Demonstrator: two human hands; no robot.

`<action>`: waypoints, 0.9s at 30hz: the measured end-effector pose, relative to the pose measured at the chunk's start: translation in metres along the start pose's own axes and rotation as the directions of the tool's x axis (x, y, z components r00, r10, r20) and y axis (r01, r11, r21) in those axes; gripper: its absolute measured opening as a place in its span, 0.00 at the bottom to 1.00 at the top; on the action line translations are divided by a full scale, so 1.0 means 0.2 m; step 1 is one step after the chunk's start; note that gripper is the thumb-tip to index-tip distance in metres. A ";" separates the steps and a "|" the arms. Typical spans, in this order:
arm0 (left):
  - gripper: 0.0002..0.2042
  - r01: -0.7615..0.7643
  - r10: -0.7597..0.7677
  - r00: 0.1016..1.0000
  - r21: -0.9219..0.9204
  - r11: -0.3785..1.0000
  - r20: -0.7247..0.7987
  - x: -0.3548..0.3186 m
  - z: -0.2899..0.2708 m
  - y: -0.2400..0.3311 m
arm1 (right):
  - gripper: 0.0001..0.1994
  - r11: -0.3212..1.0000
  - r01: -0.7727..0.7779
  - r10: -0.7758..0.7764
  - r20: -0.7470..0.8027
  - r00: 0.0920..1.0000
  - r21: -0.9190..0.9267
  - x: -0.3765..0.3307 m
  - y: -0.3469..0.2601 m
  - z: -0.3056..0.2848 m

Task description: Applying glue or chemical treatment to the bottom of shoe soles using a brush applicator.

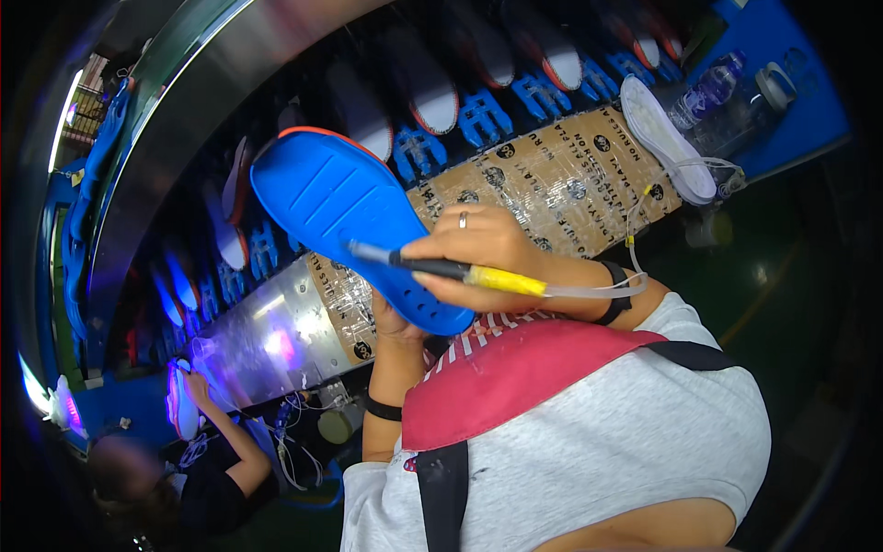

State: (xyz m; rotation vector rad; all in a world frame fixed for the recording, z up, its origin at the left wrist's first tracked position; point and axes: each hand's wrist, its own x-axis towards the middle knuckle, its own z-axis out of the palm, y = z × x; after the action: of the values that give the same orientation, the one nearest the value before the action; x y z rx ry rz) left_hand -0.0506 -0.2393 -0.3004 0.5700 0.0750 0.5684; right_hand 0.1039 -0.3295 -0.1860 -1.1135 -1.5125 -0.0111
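From my far-off post I look down on a blue sole-shaped piece at the centre of the frame, tilted, its broad end toward the upper left and its narrow end toward the lower right. An orange-red edge shows along the top of the broad end. The person's left hand is beneath the narrow half, clamped on the piece from below; most of its fingers are hidden behind the blue.

The right hand comes in from the right, above the narrow end, with its fingers together around a black pen-like applicator (there is a ring on one finger). Yellow wrapping covers the applicator's rear, and a clear tube trails from it to the right. The pale tip points left, over the middle of the blue face; it is blurred, so I cannot tell whether it touches.

Behind the hands, a cardboard-covered ledge slants up to the right, where a white sole lies near a plastic bottle. Shoes with pale soles line the top of the frame beside blue brackets. At lower left, a co-worker's hand is on a pale shoe part.
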 end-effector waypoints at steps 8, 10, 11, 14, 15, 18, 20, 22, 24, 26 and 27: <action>0.36 -0.035 0.029 0.995 -0.060 0.998 -0.091 0.08 0.10 0.04 | 0.12 0.979 -0.042 0.024 0.088 0.996 0.200 -0.05 -0.02 0.02; 0.37 -0.088 0.087 0.996 -0.025 0.996 -0.025 0.09 0.07 0.05 | 0.12 0.986 -0.058 0.049 0.063 0.997 0.158 -0.09 0.01 0.06; 0.37 -0.086 0.085 0.996 -0.026 0.996 -0.030 0.10 0.07 0.05 | 0.12 0.992 -0.069 0.066 0.034 0.997 0.109 -0.11 0.01 0.08; 0.35 -0.106 0.110 0.994 -0.161 0.981 0.018 0.12 0.05 0.05 | 0.12 0.978 -0.085 0.062 0.126 0.990 0.192 -0.12 -0.01 0.09; 0.35 -0.107 0.110 0.994 -0.159 0.981 0.011 0.12 0.05 0.06 | 0.11 0.957 -0.089 0.037 0.187 0.982 0.275 -0.13 -0.01 0.09; 0.33 -0.164 0.141 0.985 -0.287 0.944 -0.099 0.11 0.05 0.09 | 0.11 0.885 -0.288 0.179 0.304 0.936 0.365 -0.09 -0.04 0.04; 0.33 -0.141 0.132 0.990 -0.258 0.956 -0.051 0.12 0.02 0.14 | 0.12 0.883 -0.376 0.296 0.291 0.910 0.279 -0.09 -0.02 0.04; 0.33 -0.122 0.122 0.992 -0.210 0.970 -0.016 0.12 0.03 0.16 | 0.12 0.892 -0.345 0.237 0.349 0.907 0.292 -0.12 0.00 0.06; 0.35 -0.101 0.100 0.995 -0.172 0.980 -0.014 0.09 0.04 0.21 | 0.12 0.899 -0.312 0.181 0.387 0.904 0.308 -0.12 0.01 0.04; 0.38 -0.097 0.096 0.995 -0.030 0.995 -0.021 0.08 0.02 0.27 | 0.13 0.803 -0.532 0.201 0.718 0.666 0.269 -0.06 0.01 -0.03; 0.38 -0.101 0.100 0.995 -0.033 0.994 -0.029 0.08 0.01 0.30 | 0.13 0.800 -0.536 0.199 0.723 0.661 0.269 -0.07 0.01 -0.03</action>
State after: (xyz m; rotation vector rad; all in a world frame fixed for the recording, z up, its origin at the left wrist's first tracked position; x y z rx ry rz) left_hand -0.0655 -0.1907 -0.2650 0.5350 0.0622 0.6740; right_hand 0.1075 -0.3397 -0.1956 -1.0565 -1.7236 1.1191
